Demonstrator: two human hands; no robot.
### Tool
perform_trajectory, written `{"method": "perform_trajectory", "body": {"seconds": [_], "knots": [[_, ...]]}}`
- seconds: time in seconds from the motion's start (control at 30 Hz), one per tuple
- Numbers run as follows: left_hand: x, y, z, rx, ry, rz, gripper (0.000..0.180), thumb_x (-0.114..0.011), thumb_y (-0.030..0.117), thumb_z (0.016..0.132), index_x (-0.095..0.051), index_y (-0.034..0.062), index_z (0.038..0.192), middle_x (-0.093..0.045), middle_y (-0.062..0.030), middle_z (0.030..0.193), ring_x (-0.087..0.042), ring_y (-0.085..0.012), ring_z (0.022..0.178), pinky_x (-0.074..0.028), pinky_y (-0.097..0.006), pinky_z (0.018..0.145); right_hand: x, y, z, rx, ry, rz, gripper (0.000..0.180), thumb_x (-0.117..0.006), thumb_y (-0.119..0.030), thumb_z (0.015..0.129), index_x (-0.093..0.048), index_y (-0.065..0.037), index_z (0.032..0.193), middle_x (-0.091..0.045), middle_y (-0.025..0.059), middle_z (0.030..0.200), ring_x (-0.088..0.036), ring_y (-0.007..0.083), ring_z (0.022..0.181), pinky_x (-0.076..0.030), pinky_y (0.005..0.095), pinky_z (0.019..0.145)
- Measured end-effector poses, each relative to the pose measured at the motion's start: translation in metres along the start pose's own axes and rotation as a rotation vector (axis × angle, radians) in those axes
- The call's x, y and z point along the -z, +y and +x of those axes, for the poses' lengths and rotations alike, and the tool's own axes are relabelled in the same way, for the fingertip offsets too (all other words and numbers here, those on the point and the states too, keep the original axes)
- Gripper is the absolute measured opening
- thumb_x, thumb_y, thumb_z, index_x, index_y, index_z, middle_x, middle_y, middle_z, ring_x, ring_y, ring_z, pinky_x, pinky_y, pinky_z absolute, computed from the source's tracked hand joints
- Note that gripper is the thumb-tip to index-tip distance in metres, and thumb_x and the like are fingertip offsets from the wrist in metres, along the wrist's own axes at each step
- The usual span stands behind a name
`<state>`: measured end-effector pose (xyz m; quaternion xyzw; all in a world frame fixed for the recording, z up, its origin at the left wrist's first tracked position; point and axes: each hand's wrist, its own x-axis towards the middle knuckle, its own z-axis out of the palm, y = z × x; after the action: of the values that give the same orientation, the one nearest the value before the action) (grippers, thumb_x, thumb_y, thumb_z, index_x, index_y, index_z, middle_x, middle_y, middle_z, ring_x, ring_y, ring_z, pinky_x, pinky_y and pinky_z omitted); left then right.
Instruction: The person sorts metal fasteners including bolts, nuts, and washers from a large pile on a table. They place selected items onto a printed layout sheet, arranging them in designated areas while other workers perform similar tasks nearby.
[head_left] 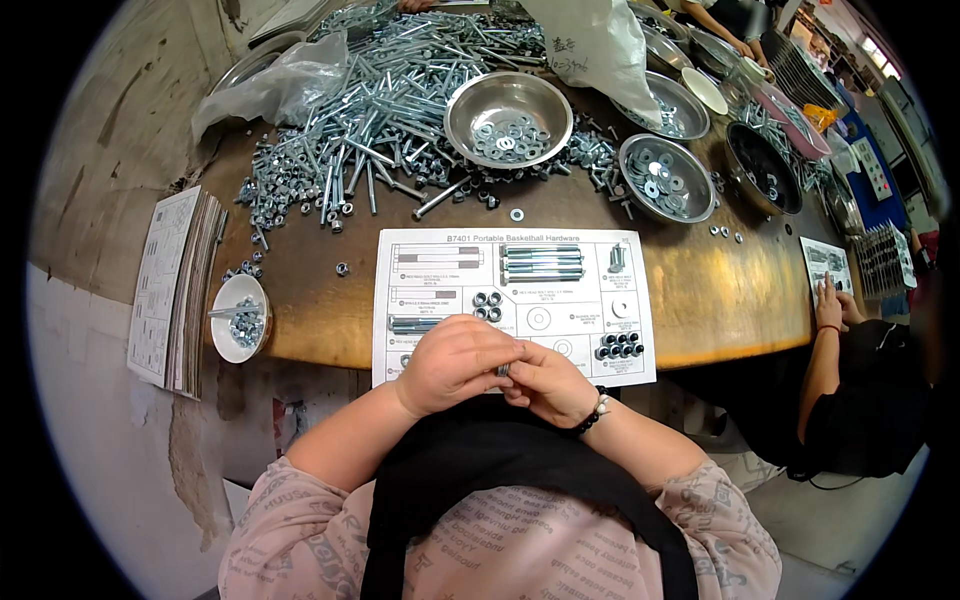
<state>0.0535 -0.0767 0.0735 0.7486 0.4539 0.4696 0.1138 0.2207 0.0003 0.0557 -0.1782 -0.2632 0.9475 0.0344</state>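
My left hand [458, 362] and my right hand [552, 386] meet over the lower edge of a printed hardware sheet [470, 268]. Pinched between their fingertips is a small stack of metal washers [502, 370], partly covered by the fingers. On the sheet lie several long hex bolts [542, 264], a second group of bolts [412, 325] beside my left hand, several nuts [487, 306], and dark-capped nuts [620, 346] at the lower right. A short bolt [616, 258] sits at the upper right, with a washer [620, 309] below it. My hands hide the sheet's lower middle.
A big heap of loose bolts [390, 110] covers the far table. Steel bowls of washers [508, 85] [640, 205] stand before me. A white bowl of small hardware [262, 345] is at the left edge, beside a stack of sheets [170, 290]. Another person's hand [828, 303] is at right.
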Motion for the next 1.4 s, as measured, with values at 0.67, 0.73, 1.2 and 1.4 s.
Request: {"method": "perform_trajectory", "body": {"seconds": [0.67, 0.73, 1.2, 1.4], "knots": [[0.012, -0.005, -0.029, 0.428, 0.215, 0.191, 0.040, -0.067, 0.001, 0.068, -0.057, 0.0011, 0.106, -0.058, -0.0124, 0.101, -0.057, -0.0245, 0.086, -0.046, -0.032, 0.076, 0.043, -0.035, -0.024, 0.209, 0.445, -2.167, 0.012, -0.060, -0.013, 0.071, -0.054, -0.005, 0.078, -0.056, 0.0119, 0.077, -0.058, 0.0294, 0.073, -0.049, 0.0389, 0.062], [0.021, -0.011, -0.040, 0.477, 0.231, 0.203, 0.040, -0.063, -0.003, 0.069, -0.055, 0.0000, 0.108, -0.056, -0.0125, 0.102, -0.058, -0.0223, 0.085, -0.046, -0.030, 0.075, 0.040, -0.035, -0.022, 0.188, 0.450, -2.187, 0.012, -0.060, -0.012, 0.071, -0.054, -0.004, 0.078, -0.056, 0.0127, 0.078, -0.058, 0.0296, 0.073, -0.049, 0.0389, 0.062], [0.053, -0.037, -0.071, 0.575, 0.415, 0.263, 0.034, -0.057, -0.004, 0.075, -0.055, -0.0005, 0.108, -0.055, -0.0100, 0.101, -0.056, -0.0161, 0.084, -0.046, -0.027, 0.074, 0.033, -0.037, -0.016, 0.080, 0.459, -2.183, 0.014, -0.060, -0.012, 0.072, -0.053, -0.004, 0.081, -0.056, 0.0145, 0.079, -0.058, 0.0308, 0.075, -0.049, 0.0394, 0.064], [0.064, -0.046, -0.070, 0.800, 0.276, 0.328, 0.032, -0.056, 0.000, 0.076, -0.054, -0.0024, 0.108, -0.054, -0.0119, 0.102, -0.055, -0.0196, 0.086, -0.046, -0.029, 0.075, 0.022, -0.052, -0.037, 0.220, 0.571, -1.977, 0.026, -0.064, -0.019, 0.074, -0.056, -0.006, 0.095, -0.058, 0.0138, 0.084, -0.058, 0.0307, 0.078, -0.048, 0.0391, 0.067]]}}
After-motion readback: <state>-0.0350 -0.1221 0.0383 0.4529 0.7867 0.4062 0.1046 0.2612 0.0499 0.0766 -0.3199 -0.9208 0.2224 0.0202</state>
